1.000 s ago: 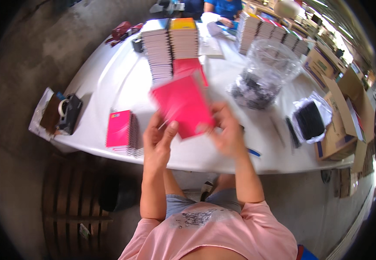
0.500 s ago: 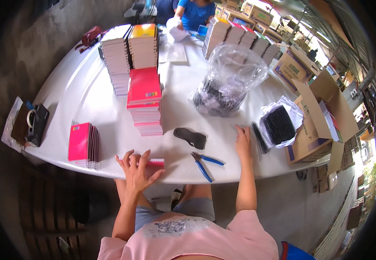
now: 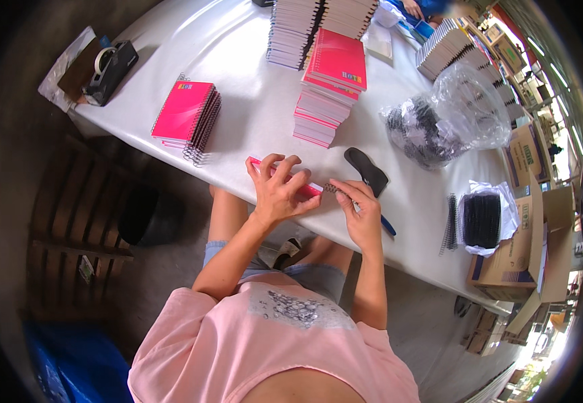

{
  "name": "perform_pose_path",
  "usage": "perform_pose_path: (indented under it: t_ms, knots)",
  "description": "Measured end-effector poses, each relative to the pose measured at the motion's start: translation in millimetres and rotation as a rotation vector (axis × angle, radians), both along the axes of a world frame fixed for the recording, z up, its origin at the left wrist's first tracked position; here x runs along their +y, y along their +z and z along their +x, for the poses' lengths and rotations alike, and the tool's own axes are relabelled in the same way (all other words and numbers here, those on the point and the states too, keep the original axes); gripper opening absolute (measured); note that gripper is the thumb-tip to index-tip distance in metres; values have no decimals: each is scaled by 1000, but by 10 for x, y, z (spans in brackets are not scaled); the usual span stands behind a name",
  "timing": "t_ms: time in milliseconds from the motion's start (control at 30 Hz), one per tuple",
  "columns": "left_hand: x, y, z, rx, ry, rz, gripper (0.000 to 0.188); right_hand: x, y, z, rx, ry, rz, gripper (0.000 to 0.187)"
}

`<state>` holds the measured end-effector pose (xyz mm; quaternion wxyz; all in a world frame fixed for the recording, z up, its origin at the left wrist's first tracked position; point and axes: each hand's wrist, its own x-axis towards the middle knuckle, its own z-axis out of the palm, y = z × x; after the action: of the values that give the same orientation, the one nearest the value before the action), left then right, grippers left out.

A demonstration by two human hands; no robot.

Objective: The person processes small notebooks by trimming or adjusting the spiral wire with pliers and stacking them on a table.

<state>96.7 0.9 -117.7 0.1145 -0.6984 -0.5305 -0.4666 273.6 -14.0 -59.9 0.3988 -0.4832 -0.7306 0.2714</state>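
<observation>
My left hand [image 3: 277, 191] is closed around a pink-red notebook [image 3: 309, 191] held on its edge near the table's front. Its fingers arch over the top and hide most of it. A thin dark spiral coil [image 3: 330, 189] is pinched in my right hand [image 3: 360, 209], its tip at the notebook's right end. Whether the coil has entered the holes is too small to tell. Beyond my right hand lies a flat black object [image 3: 367, 172] with a narrow waist. Cutting pliers show only a blue handle [image 3: 388, 226]; my right hand hides the rest.
Several bound pink notebooks [image 3: 183, 111] sit at the left, near a tape dispenser [image 3: 111, 72]. A tall notebook stack [image 3: 318, 111] stands ahead. On the right are a clear bag of black coils [image 3: 432, 127], loose coils [image 3: 450, 225], a coil bundle [image 3: 481, 220] and an open carton [image 3: 506, 258].
My right hand has come left from beside the loose coils to the notebook and now holds a coil. The left hand has closed on the notebook. The view has turned.
</observation>
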Motion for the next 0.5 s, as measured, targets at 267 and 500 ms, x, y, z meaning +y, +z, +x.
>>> perform_pose_path:
  t_ms: [267, 500]
  knots:
    - [1, -36, -24, 27, 0, 7, 41, 106, 17, 47, -182, 96, 28, 22]
    - [1, 19, -56, 46, -28, 12, 43, 210, -77, 183, 127, 440, -553, 29]
